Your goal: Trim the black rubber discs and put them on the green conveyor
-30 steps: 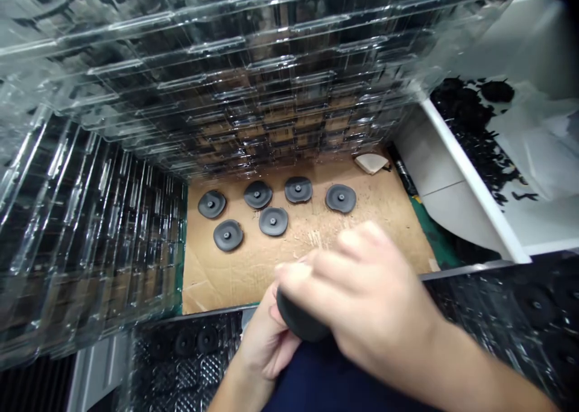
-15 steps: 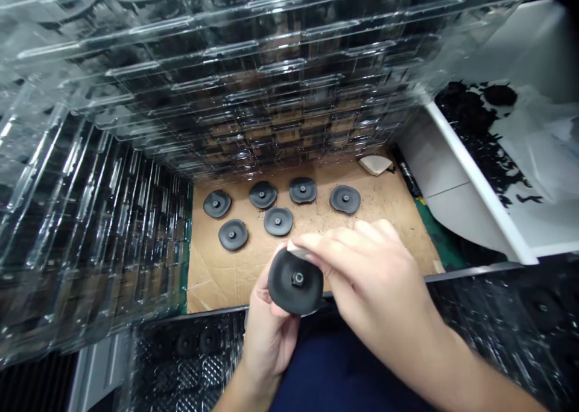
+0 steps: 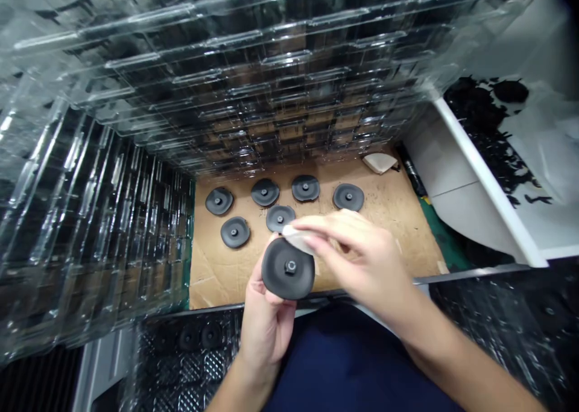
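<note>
My left hand (image 3: 270, 321) is closed around a dark rubbery disc (image 3: 277, 276) with a small nut-like hub at its centre, its dished face turned up toward me. Between the thumb and fingers of my right hand (image 3: 362, 249) is a small white folded pad (image 3: 298, 238), at the disc's far right rim. Whether the pad touches the rim I cannot tell for sure. Beyond my hands, several similar discs lie on a brown cardboard sheet (image 3: 208, 279), the nearest one (image 3: 279, 218) just past the held disc. Another white folded pad (image 3: 380, 163) rests at the sheet's far right.
Tall stacks of clear plastic trays rise at the back (image 3: 271, 80) and left (image 3: 113, 207). On the right stands a white bin (image 3: 493, 177) with black scraps (image 3: 479, 122). A black marker-like tube (image 3: 411, 169) lies beside it. More trays (image 3: 190, 364) sit below the table edge.
The held disc has shifted slightly left and up. My right hand has also moved up a little, and more of the white pad shows. The discs on the cardboard stay where they were.
</note>
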Demonstrator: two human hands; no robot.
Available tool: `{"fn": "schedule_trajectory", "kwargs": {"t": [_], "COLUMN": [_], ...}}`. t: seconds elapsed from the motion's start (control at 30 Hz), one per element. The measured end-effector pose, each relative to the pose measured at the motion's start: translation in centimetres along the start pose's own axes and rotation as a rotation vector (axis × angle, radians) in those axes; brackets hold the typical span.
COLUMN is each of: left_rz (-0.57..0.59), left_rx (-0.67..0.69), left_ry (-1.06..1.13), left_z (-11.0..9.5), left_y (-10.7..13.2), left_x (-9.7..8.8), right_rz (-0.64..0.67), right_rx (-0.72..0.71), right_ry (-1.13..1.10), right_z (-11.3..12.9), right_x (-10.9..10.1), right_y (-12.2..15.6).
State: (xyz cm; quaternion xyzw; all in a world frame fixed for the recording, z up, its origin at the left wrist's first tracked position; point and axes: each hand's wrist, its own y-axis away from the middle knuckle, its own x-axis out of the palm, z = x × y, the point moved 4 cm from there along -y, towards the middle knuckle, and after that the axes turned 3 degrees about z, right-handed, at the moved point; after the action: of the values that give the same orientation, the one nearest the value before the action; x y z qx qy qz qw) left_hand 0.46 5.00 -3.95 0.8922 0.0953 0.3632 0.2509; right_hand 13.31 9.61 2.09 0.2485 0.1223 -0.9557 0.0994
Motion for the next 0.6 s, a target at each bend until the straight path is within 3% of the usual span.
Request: {"fn": "schedule_trajectory", "kwargs": {"t": [0.1,0.2,0.27,0.33,0.4,0.5,0.6], "left_rz": [0.006,0.036,0.045,0.052,0.051,0.069,0.09], "left_rx": [0.014,-0.023,-0.041,-0.048,-0.032,-0.005,-0.061], "left_ry": [0.073,0.091,0.08,0.066,0.047,0.024,0.003], "left_z": [-0.6,-0.8,-0.7,-0.6,-0.4,-0.1,0.4], "left_y": [0.1,0.3,0.4,0.4,0.5,0.7,0.9], "left_x": [-0.4,-0.5,-0.4,-0.1,0.2,0.6,0.7], "right_rz": [0.037,0.09,0.118,0.101,0.018,-0.112,0.07], "right_rx": [0.289,0.332,0.316,0.314,0.295,0.091,-0.152], "right_ry": [-0.031,-0.002,0.009,0.006,-0.019,-0.059,-0.082], "right_z": [-4.6,-8.0,-8.7,-7.9,-5.6,-0.5,3.5], "right_x": [0.3,1.4,1.9,1.5,0.4,-1.5,-1.4], "right_y": [2.4,5.2,6.0,5.6,4.3,2.2,1.1]}}
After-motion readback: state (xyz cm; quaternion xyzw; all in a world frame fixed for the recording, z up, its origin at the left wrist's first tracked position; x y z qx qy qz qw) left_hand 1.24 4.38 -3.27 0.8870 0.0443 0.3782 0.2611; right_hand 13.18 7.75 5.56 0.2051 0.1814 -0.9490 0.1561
